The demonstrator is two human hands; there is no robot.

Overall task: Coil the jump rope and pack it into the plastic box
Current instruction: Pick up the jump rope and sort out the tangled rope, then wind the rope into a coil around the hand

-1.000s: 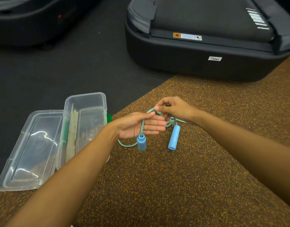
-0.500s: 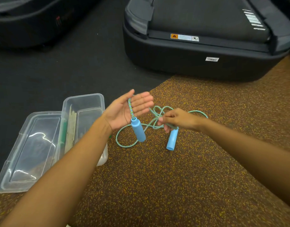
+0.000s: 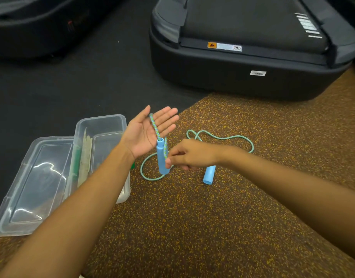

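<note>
Jump rope (image 3: pixel 220 137) packing begins left with the open plastic box (image 3: pixel 104 125); the left hand (image 3: pixel 146 135), spread flat, carries one draped turn; the right hand (image 3: pixel 190 155) pinches the cord. Wind snug, even loops; the remainder lies right.

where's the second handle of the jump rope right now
In the head view, the second blue handle lies on the speckled brown mat, partly under the right hand, right of the handle hanging from the left hand.
</note>
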